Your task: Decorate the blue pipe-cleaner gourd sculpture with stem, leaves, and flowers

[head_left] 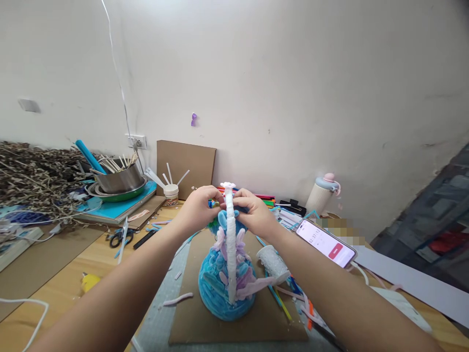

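A fuzzy blue craft piece (212,288), seemingly made of pipe cleaners, stands upright on a brown cardboard sheet (278,322). It has a wide rounded base, pink petal-like pieces (246,278) and a white wrapped stem (231,249) rising in front to a small white flower shape. My left hand (205,206) is closed at the craft's blue top, left of the stem. From the right, my right hand (254,212) pinches at the same top part. The stem and my fingers partly hide what lies between the fingertips.
A clear-white roll (273,264) lies right of the craft among loose pipe cleaners. Farther right are a lit phone (326,243) and a bottle (321,195). Scissors (120,238), a paper cup (171,194), a metal bowl (120,178) and a yellow tool (90,282) are left.
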{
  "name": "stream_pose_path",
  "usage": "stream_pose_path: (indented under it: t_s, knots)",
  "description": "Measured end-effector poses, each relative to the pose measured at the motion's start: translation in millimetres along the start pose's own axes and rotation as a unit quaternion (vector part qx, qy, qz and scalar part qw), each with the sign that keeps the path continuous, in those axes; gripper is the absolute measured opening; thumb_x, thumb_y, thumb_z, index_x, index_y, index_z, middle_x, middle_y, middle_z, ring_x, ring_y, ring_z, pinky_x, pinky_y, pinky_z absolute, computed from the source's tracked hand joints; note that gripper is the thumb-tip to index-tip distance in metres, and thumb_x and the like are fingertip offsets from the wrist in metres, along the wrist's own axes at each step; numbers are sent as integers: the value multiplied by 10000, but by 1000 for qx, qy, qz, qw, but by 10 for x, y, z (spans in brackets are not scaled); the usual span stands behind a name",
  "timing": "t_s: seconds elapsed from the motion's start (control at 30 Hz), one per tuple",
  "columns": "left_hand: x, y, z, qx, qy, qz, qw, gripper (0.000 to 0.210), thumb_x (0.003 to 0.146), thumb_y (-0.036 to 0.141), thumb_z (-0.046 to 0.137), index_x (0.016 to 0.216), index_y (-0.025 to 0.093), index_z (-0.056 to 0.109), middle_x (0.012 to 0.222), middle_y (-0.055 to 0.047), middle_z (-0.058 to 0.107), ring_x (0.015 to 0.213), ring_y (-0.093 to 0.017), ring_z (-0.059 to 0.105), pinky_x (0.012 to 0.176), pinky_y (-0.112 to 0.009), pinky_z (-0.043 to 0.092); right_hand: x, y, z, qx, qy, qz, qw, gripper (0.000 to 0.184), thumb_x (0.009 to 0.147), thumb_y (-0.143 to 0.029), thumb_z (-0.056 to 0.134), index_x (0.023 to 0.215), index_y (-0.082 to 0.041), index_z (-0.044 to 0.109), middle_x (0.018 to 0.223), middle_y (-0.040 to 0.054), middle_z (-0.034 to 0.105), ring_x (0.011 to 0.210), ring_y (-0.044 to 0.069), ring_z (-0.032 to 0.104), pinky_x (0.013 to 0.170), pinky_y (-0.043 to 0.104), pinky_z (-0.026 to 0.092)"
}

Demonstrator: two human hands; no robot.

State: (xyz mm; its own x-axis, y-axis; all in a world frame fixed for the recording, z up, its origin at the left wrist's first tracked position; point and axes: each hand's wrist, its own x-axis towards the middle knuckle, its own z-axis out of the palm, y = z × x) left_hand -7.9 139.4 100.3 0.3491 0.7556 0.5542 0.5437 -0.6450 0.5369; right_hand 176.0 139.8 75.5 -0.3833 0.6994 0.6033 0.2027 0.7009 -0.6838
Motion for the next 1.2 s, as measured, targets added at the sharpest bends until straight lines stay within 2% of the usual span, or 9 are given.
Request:
stream_pose_path:
  t_s: [0.2,0.37,0.57,0.67,0.77,0.87,1.0,1.07,1.2]
  knots:
    - [-20,50,-144,94,12,59,994,124,765,254,656,870,190,638,995,-38,584,893,-172,573,812,-314,453,-33,-34,-37,-16,37,-11,999,72,810,-188,593,818,-199,663,921,31,563,920,176,564,840,306,423]
    - [-64,43,-321,245,12,114,963,249,797,168,565,1039,176,628,1063,-73,609,962,-206,565,849,-343,445,-60,21,-75,40,58,13,997,29,800,-221,615,782,-202,626,1020,41,616,1031,194,562,923,330,392]
    - [-83,52,-427,357,20,62,932,235,849,188,447,852,201,681,926,-47,697,885,-237,605,820,-402,420,-99,96,-52,201,50,109,972,131,782,-344,667,804,-216,647,863,8,646,795,153,576,709,275,424]
    - [-91,25,-497,294,26,-9,955,217,829,225,470,834,198,685,913,-46,708,865,-227,623,816,-385,429,-111,95,-69,179,57,109,976,149,777,-360,673,823,-219,659,790,-6,634,706,135,543,664,270,408]
    - [-92,-22,-561,154,9,-109,982,210,810,314,512,864,188,672,846,-41,699,791,-196,626,720,-314,462,-111,60,-135,64,68,39,995,115,808,-322,635,832,-215,669,813,7,641,763,155,555,724,297,415]
    - [-87,-35,-592,40,8,-167,985,247,797,387,543,901,182,633,702,-8,636,644,-152,594,604,-263,458,-108,-6,-238,-80,70,-33,994,81,828,-245,597,846,-218,671,849,27,658,846,186,577,811,341,400]
    - [-70,50,-587,-54,3,-234,971,260,763,428,596,851,184,596,548,55,478,415,-84,449,443,-226,415,-108,-113,-349,-210,101,-49,971,112,835,-205,572,884,-229,670,842,31,671,863,203,589,904,398,346]
    - [-57,107,-573,-88,-13,-264,960,264,748,439,612,811,183,594,510,69,420,368,-65,377,387,-210,376,-102,-151,-363,-166,124,-12,978,100,827,-238,588,891,-223,663,885,36,681,885,205,594,904,392,364]
    - [-32,192,-532,-85,-43,-266,959,232,737,406,623,776,177,613,481,67,407,365,-46,309,345,-171,241,-87,-161,-324,76,107,104,986,160,781,-328,635,871,-196,630,886,37,670,838,180,601,778,324,443]
